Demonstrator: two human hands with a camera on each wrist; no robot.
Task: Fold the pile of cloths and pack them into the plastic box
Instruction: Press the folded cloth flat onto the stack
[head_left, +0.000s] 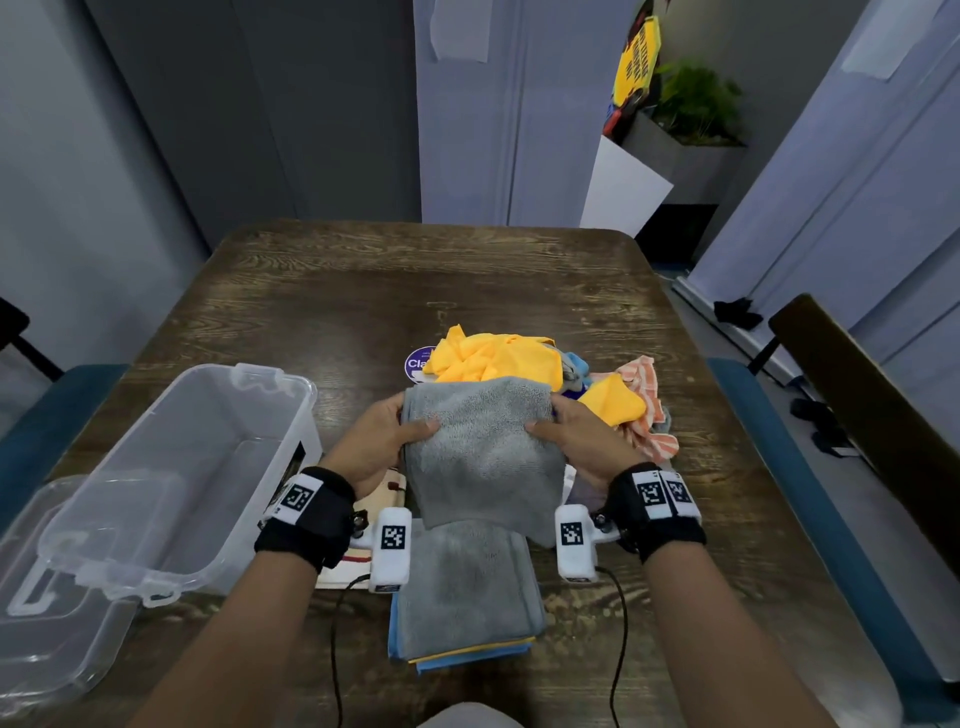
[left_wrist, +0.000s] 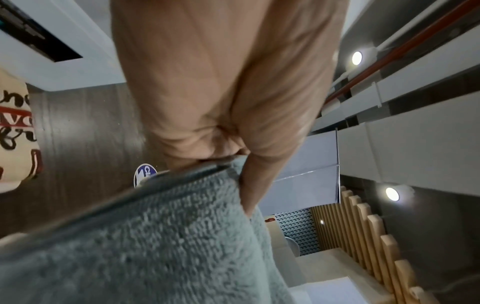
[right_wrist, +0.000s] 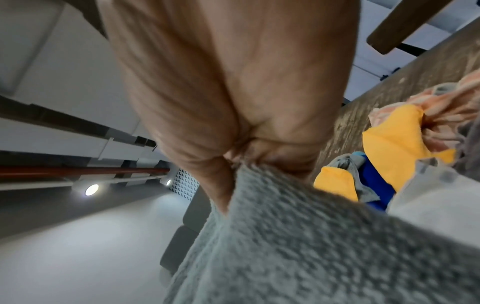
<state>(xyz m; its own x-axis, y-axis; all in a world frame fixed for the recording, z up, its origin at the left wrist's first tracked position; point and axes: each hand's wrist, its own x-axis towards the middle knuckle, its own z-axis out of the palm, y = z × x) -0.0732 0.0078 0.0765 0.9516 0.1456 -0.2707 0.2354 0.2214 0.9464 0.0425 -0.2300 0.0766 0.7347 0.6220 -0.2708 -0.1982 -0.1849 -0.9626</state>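
Left hand (head_left: 382, 441) and right hand (head_left: 582, 444) each pinch a side edge of the folded grey terry cloth (head_left: 483, 447), thumbs on top, holding it over the folded stack (head_left: 467, 597), likely to lay it squarely there.

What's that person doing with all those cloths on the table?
A person is folding cloths. The left hand and right hand each grip one side of a fluffy grey towel, held above a neat stack of folded cloths on the dark wooden table. Behind it lies a jumbled heap of yellow and orange-striped cloths, not yet folded. The clear plastic box stands open on the person's left with no cloths in it.
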